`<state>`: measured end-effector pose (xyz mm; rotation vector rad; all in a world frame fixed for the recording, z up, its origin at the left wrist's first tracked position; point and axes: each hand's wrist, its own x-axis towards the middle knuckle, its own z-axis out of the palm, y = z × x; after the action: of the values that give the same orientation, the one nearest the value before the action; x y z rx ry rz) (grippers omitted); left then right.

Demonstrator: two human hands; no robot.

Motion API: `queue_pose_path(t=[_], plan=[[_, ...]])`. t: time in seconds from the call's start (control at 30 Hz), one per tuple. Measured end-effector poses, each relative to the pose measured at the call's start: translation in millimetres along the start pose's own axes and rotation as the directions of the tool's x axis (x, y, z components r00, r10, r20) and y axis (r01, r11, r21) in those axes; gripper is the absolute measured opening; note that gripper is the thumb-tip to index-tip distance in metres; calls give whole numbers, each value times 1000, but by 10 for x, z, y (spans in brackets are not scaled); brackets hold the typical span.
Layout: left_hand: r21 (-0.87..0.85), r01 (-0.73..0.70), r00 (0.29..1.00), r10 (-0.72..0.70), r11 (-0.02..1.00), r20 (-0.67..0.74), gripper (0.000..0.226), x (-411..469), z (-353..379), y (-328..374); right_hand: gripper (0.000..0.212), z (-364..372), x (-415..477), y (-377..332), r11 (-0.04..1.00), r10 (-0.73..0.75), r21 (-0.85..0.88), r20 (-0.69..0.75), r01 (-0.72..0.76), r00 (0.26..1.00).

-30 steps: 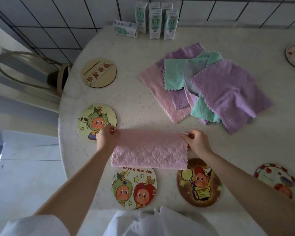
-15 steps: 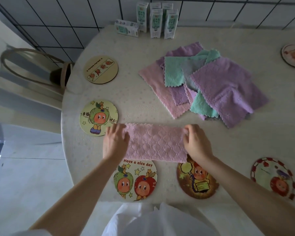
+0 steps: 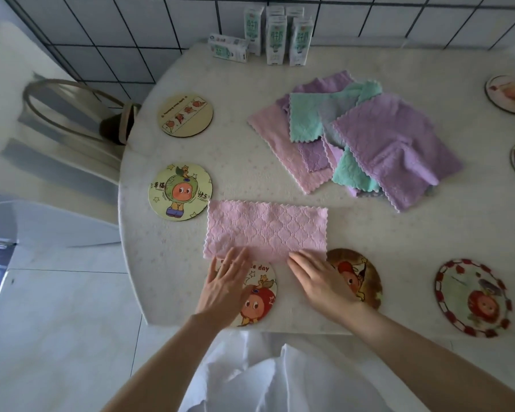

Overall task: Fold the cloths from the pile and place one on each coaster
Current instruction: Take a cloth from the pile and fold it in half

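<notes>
Near the table's (image 3: 384, 248) front edge, one folded pink cloth (image 3: 266, 230) lies flat, its long axis running left to right along that edge. The left hand (image 3: 226, 286) and right hand (image 3: 318, 281) press straight, slightly spread fingers on its near hem. Seven coasters (image 3: 180, 191) show. One pile of cloths (image 3: 393, 135) sits toward the back right.

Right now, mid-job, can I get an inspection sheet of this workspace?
Surface: round white table, patterned cover.
Job's things: pink cloth folded to a strip, lying flat; pile of cloths unfolded; coasters, none with a cloth set on it.
Clutter: milk cartons at far edge, one lying down.
Hands: left hand and right hand flat, fingertips on pink cloth's near edge.
Cables: nothing seen.
Surroundings: tiled wall, chair at left.
</notes>
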<state>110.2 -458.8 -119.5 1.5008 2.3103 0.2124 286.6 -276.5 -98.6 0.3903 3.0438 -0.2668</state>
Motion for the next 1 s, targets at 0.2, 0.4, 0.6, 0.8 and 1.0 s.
queue_pose_path(t=[0.2,0.4,0.6,0.8,1.0], plan=[[-59,181,983,-183,982,-30,72,-229,-49,-222,50,-98,-186,217,1000,15,0,20,-15,1000],[-76,226,973,-229,971,-36,72,-199,-82,-209,52,-160,38,196,996,36,-91,127,-25,991],[-29,204,977,-205,979,-53,68,-135,-126,-228,60,-254,158,227,983,68,-179,185,-34,980],[70,218,975,-214,973,-56,67,-11,-212,-159,21,-298,166,198,993,41,-114,58,-34,997],[-46,-51,998,49,998,-36,68,95,-109,443,28,-478,-95,-124,980,-3,197,48,-6,999]])
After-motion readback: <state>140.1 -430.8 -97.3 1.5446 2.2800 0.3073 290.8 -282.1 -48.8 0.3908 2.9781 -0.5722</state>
